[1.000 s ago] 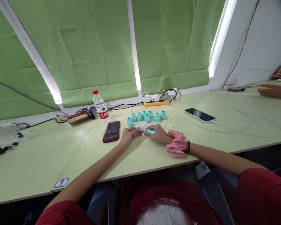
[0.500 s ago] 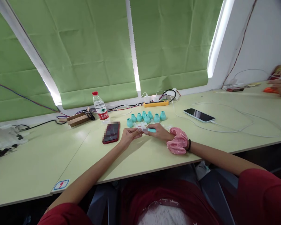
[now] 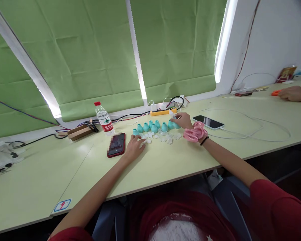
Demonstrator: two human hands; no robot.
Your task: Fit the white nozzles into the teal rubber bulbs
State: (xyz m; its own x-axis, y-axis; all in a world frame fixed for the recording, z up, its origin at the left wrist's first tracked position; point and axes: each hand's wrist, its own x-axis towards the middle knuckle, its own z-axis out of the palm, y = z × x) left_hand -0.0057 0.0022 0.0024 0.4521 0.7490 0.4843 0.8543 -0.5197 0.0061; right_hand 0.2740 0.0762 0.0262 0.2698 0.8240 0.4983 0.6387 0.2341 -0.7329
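Observation:
My left hand (image 3: 134, 147) rests on the table with its fingers apart, the tips at small translucent white pieces (image 3: 149, 135) scattered there. Behind these pieces stands a row of several turquoise bulb-shaped pots (image 3: 154, 128) with narrow necks. At the row's right end, my right hand (image 3: 182, 120) is closed on a small piece with a whitish tip (image 3: 171, 114) pointing up and left. Turquoise shows just below that tip, but I cannot tell whether it belongs to the held piece or to a pot behind. A pink scrunchie (image 3: 195, 132) is round my right wrist.
A red-cased phone (image 3: 116, 144) lies left of my left hand, with a water bottle (image 3: 104, 118) behind it. A charging phone (image 3: 208, 122) lies at right, its white cable looping over the table. A yellow power strip (image 3: 163, 111) is at the back. Another person's hand (image 3: 293, 93) holds something orange.
My hands have parted: the right moved right and back to the end of the row, the left stayed lower left. The small white pieces between them now show. The view shifted slightly.

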